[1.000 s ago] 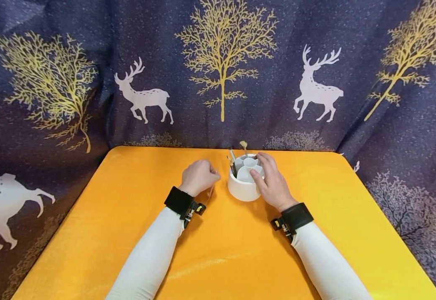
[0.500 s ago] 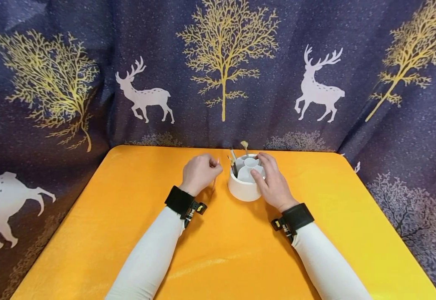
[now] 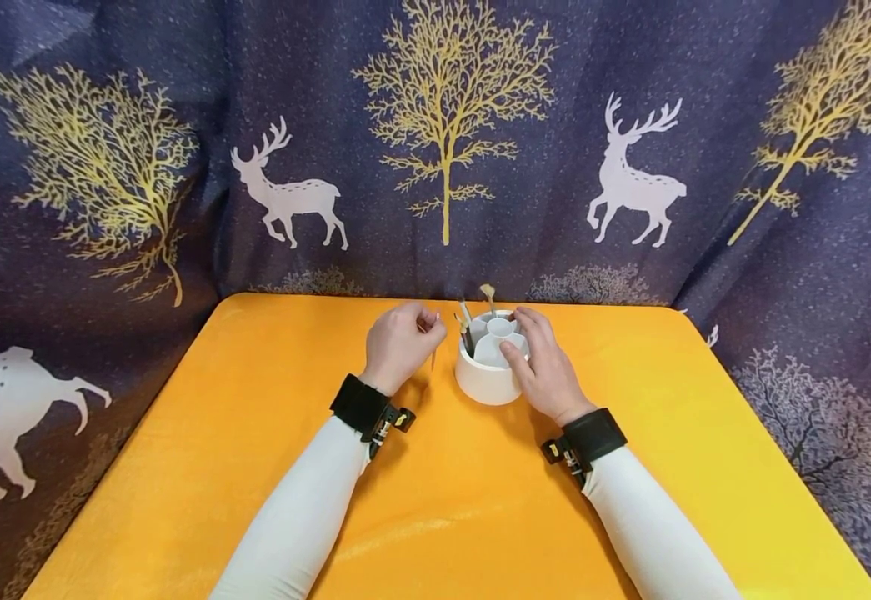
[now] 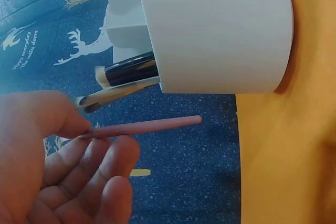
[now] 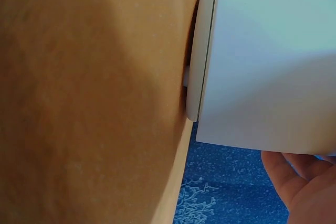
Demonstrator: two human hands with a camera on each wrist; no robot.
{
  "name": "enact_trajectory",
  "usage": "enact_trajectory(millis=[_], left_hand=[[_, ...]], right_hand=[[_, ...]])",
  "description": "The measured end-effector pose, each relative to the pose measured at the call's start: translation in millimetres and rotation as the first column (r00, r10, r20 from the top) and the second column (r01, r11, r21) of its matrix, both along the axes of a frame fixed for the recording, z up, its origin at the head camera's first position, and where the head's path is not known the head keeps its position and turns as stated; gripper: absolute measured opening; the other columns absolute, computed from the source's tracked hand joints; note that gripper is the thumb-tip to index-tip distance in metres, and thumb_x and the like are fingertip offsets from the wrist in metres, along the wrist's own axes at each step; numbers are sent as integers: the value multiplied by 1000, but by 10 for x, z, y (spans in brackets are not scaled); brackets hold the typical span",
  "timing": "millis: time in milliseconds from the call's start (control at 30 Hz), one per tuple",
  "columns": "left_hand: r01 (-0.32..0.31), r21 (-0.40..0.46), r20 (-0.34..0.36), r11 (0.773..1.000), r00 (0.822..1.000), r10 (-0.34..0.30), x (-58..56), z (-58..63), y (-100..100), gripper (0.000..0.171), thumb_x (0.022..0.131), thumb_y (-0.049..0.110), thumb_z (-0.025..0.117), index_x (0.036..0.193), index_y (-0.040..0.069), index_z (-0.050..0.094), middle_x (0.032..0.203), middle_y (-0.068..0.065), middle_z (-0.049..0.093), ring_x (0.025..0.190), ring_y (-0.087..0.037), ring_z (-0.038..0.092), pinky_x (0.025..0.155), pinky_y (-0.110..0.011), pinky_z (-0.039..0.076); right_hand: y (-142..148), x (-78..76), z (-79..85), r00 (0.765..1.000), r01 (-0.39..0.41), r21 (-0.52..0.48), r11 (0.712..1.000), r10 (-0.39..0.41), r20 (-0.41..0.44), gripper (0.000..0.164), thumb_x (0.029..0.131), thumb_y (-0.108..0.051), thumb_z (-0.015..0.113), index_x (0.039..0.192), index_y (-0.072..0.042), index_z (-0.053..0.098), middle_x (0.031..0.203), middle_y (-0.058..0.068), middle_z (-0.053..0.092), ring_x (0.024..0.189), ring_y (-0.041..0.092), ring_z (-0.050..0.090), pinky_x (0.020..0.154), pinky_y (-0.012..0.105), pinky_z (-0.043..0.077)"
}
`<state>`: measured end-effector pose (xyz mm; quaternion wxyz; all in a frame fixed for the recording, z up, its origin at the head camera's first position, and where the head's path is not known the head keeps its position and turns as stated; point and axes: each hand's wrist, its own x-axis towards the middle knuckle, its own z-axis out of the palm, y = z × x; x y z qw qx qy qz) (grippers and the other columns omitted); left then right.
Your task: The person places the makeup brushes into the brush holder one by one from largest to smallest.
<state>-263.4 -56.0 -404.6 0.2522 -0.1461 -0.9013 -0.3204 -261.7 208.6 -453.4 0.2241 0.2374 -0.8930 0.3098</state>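
My left hand (image 3: 401,343) pinches a thin pink stick (image 4: 157,126), like a slender brush handle, between thumb and fingers. The fingers hide its other end. It is just left of a round white divided brush holder (image 3: 483,385), and its bare end points down toward the table. My right hand (image 3: 545,367) grips the holder's right side, with the thumb over the rim and the fingers along the outer wall. A black-handled brush (image 4: 131,68) and other slim brushes lean in the left compartment. A fan-shaped brush (image 3: 488,292) stands at the back.
The holder stands on a yellow-orange table (image 3: 435,500), near its far edge. Behind the table hangs a dark blue curtain (image 3: 375,208) with deer and trees. The right wrist view shows a separate low base (image 5: 202,66) under the holder's wall.
My left hand has lifted slightly and shifted a little right toward the holder, and the pink stick has swung more upright. The right hand and the holder have stayed in place.
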Motion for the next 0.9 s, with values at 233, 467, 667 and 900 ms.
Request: enact_trajectory(millis=[233, 467, 667, 900], left_hand=[[-4, 50, -96, 999, 995, 8, 2, -2, 25, 14, 90, 34, 61, 82, 23, 61, 72, 11, 58, 58, -6, 49, 51, -28, 40], [48, 115, -169, 992, 985, -28, 16, 17, 49, 13, 90, 30, 64, 85, 18, 64, 77, 8, 61, 66, -6, 53, 57, -28, 43], [95, 139, -247, 986, 967, -58, 8, 18, 84, 12, 91, 29, 64, 87, 18, 65, 80, 9, 61, 72, -4, 56, 64, -24, 46], [132, 148, -322, 980, 943, -79, 11, 31, 109, 10, 91, 26, 65, 88, 17, 65, 80, 9, 60, 74, -2, 56, 67, -21, 47]], right_hand=[[-1, 9, -2, 1000, 2, 2, 1000, -2, 3, 59, 104, -47, 42, 150, -10, 34, 155, 6, 29, 136, 22, 36, 103, 49, 39], [3, 17, 0, 1000, 6, 2, 1000, -6, 13, 59, 104, -47, 42, 151, -12, 34, 156, 5, 28, 136, 23, 37, 102, 50, 39], [5, 17, 0, 1000, 10, 1, 1000, -10, 10, 59, 104, -47, 43, 151, -11, 34, 156, 5, 28, 136, 23, 37, 103, 50, 39], [1, 9, -1, 1000, 10, -1, 1000, -10, 0, 59, 104, -47, 42, 150, -10, 35, 155, 4, 29, 136, 22, 36, 103, 49, 39]])
